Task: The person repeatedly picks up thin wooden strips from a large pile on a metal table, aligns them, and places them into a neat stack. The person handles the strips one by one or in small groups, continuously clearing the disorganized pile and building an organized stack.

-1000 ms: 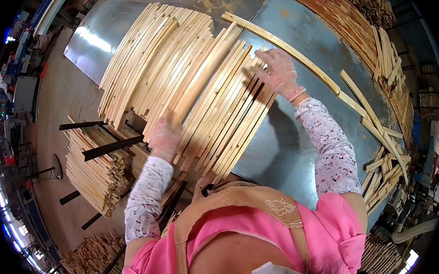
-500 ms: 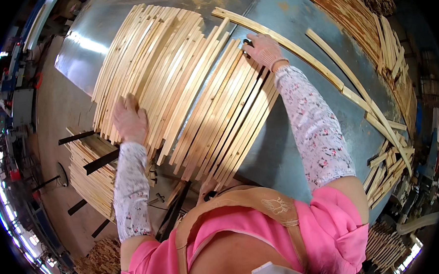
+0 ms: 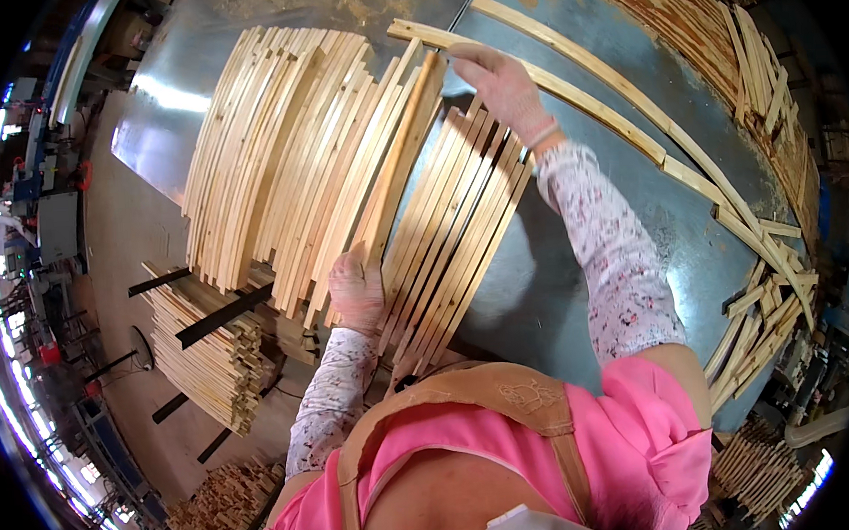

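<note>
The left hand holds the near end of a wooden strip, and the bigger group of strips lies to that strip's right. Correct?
Not quite: the head view shows the bigger group of strips to the left of the wooden strip; the smaller group lies to its right. The left hand does hold that strip's near end.

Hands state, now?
Left hand: closed on the near end of a wooden strip.
Right hand: at that strip's far end; grip cannot be told.
</note>
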`<move>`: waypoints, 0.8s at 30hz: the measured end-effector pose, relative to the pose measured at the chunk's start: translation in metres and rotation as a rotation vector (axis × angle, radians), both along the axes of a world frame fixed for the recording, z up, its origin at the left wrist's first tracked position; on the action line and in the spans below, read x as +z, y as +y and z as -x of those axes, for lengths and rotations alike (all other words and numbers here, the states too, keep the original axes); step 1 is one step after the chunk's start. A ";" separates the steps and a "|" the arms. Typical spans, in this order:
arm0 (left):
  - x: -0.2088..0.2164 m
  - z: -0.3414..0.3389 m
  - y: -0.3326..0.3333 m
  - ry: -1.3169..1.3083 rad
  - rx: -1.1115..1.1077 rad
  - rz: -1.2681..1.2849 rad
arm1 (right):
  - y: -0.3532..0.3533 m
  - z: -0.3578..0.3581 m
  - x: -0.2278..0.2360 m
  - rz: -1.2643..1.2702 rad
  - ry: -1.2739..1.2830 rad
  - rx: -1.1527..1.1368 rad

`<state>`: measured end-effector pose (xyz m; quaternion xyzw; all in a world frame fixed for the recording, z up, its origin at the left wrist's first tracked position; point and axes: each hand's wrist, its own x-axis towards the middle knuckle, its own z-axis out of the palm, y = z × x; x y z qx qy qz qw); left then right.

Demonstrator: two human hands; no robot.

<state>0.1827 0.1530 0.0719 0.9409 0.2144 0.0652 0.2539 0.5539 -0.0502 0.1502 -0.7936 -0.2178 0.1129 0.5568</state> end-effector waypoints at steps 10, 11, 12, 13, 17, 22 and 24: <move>0.062 -0.146 -0.046 -0.093 0.227 1.132 | 0.032 0.270 -0.126 -0.351 0.344 0.033; 0.061 -0.150 -0.053 -0.081 0.235 1.181 | 0.024 0.274 -0.128 -0.365 0.440 0.024; 0.064 -0.151 -0.060 -0.067 0.244 1.230 | 0.017 0.277 -0.124 -0.380 0.534 0.008; 0.064 -0.150 -0.065 -0.054 0.257 1.278 | 0.002 0.266 -0.124 -0.295 0.444 0.059; 0.033 -0.137 -0.043 -0.112 0.233 1.275 | -0.037 0.212 -0.056 -0.063 0.596 0.063; 0.044 -0.107 0.020 -0.124 0.320 1.254 | -0.078 0.136 -0.037 0.181 0.252 -0.105; 0.071 -0.095 0.033 -0.068 0.417 1.247 | -0.091 0.079 -0.041 0.341 -0.129 -0.162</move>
